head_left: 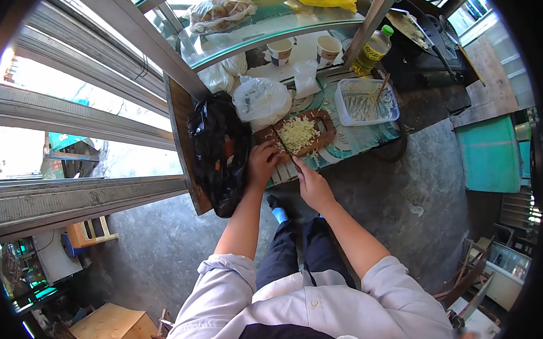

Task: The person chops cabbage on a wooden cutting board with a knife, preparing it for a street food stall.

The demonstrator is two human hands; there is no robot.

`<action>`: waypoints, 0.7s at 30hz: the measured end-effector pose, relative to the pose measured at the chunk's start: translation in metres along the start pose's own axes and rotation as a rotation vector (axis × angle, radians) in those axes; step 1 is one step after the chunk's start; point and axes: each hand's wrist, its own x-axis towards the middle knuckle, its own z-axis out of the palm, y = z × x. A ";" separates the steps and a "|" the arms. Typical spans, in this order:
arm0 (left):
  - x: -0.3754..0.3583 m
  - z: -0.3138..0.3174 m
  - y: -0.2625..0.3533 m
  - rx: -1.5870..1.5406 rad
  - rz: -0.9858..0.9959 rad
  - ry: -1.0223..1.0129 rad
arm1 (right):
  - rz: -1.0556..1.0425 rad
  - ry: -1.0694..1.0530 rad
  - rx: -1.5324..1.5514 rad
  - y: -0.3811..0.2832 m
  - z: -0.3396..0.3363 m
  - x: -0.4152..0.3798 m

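A brown wooden cutting board [327,139] with a handle hole lies on the table's near edge. Finely chopped pale yellow-green vegetable [298,134], like cabbage, is heaped on it. My right hand [314,187] grips a knife [282,140], whose dark blade stretches across the board just left of the heap. On the board's left end, my left hand [264,162] has its fingers bent and close together beside the blade. What lies under those fingertips is hidden. A black plastic bag [222,150] sits against my left wrist, with something orange-brown showing inside.
Behind the board are a clear plastic bag [262,100] and a rectangular plastic tub [368,119] with shreds and a utensil. Two paper cups [280,51] stand under a glass shelf [279,41]. An oil bottle [372,52] stands near a dark stove [432,59]. A metal-framed post [144,48] rises at left.
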 end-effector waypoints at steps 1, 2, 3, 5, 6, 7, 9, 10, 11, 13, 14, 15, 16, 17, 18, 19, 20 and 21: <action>0.001 -0.002 0.003 0.017 0.060 0.026 | 0.002 -0.003 0.001 0.001 0.001 0.000; 0.003 -0.004 0.006 0.016 0.058 0.026 | -0.023 0.010 0.003 0.002 0.002 0.001; 0.003 -0.005 0.009 0.024 0.048 0.042 | -0.046 0.023 0.006 0.003 0.003 0.001; -0.002 -0.003 0.007 0.030 0.028 0.054 | -0.033 0.006 -0.007 0.002 0.002 -0.002; -0.002 -0.001 0.003 0.025 0.036 0.033 | -0.028 -0.006 -0.019 0.001 0.001 -0.001; -0.005 -0.001 0.000 0.021 0.041 0.010 | -0.026 -0.012 -0.018 0.000 0.001 -0.002; -0.009 0.002 -0.003 0.014 0.036 0.017 | -0.025 -0.032 -0.043 0.000 0.000 -0.001; -0.009 0.004 -0.003 0.006 0.039 0.025 | -0.026 -0.034 -0.041 -0.002 -0.001 0.000; -0.010 0.004 -0.002 0.008 0.037 0.022 | 0.005 -0.064 -0.040 -0.005 -0.003 0.000; -0.011 0.005 -0.001 0.016 0.045 0.063 | 0.038 -0.094 -0.038 -0.004 -0.002 -0.001; -0.011 0.005 -0.001 0.015 0.044 0.062 | 0.003 -0.066 -0.036 0.000 0.001 -0.001; -0.010 0.004 -0.001 0.008 0.046 0.048 | -0.032 -0.039 -0.033 0.003 0.003 -0.001; -0.010 0.003 -0.001 0.000 0.047 0.034 | -0.030 -0.041 -0.033 0.006 0.005 0.000; -0.010 0.003 -0.002 0.001 0.045 0.033 | -0.019 -0.066 -0.063 0.010 0.007 0.000; -0.009 0.003 -0.002 -0.002 0.054 0.028 | -0.007 -0.091 -0.092 0.013 0.009 0.000; -0.010 0.003 -0.003 -0.004 0.064 0.023 | -0.007 -0.093 -0.090 0.012 0.008 0.000; -0.010 0.002 -0.003 -0.002 0.064 0.022 | 0.013 -0.124 -0.132 0.011 0.008 0.000; -0.009 0.002 -0.004 0.003 0.083 0.019 | 0.031 -0.154 -0.173 0.011 0.008 0.001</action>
